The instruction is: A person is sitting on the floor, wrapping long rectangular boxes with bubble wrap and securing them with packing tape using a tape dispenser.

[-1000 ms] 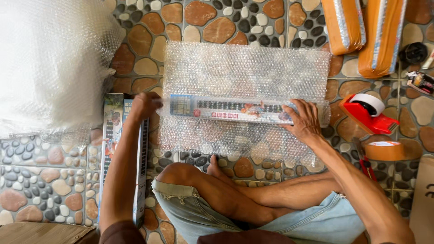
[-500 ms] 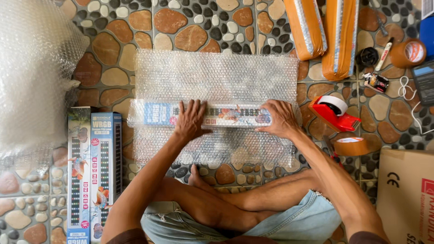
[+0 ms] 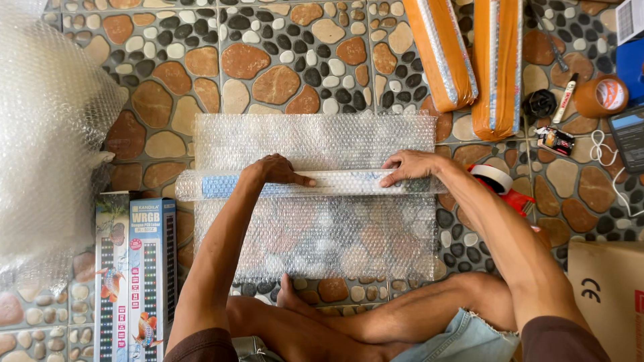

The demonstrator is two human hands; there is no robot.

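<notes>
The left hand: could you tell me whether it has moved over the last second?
Yes. The left hand left the two upright boxes beside the bubble wrap sheet and moved right onto the long box.

Two orange-wrapped parcels (image 3: 439, 50) (image 3: 498, 67) — two long printed boxes (image 3: 111, 281) (image 3: 151, 278) — one bubble-wrap sheet (image 3: 315, 231), one wrapped box (image 3: 315, 183), two tape rolls (image 3: 602, 96) (image 3: 493, 177).

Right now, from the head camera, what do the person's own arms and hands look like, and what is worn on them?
Both hands are bare: the left hand and the right hand wear no gloves, rings or watch that I can see. The forearms are uncovered too. Dark maroon short sleeves show only at the bottom edge of the picture, on both upper arms. No markings or bands are visible.
</notes>
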